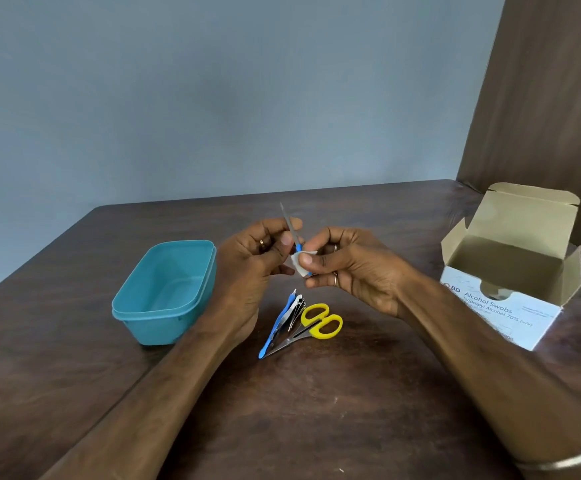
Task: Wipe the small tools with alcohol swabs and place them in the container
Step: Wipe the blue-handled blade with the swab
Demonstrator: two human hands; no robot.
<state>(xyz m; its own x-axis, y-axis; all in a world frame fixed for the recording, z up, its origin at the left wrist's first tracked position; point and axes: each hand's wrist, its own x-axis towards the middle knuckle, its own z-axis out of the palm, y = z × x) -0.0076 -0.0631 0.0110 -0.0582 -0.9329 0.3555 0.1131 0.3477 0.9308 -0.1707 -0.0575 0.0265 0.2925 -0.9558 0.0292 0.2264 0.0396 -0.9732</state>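
Note:
A thin metal nail file [289,221] with a blue handle stands nearly upright above the table, pinched by my left hand [252,258] at its metal shaft. My right hand [344,265] presses a white alcohol swab [299,264] around the file's blue handle. Below my hands lies a small pile of tools: yellow-handled scissors [320,322], a blue-handled tool [275,327] and metal clippers or tweezers [294,311]. A teal plastic container [164,292] stands open and empty to the left.
An open white cardboard box of alcohol swabs [510,289] sits at the right on the dark wooden table [316,410]. A grey wall rises behind the table and a brown panel stands at the far right.

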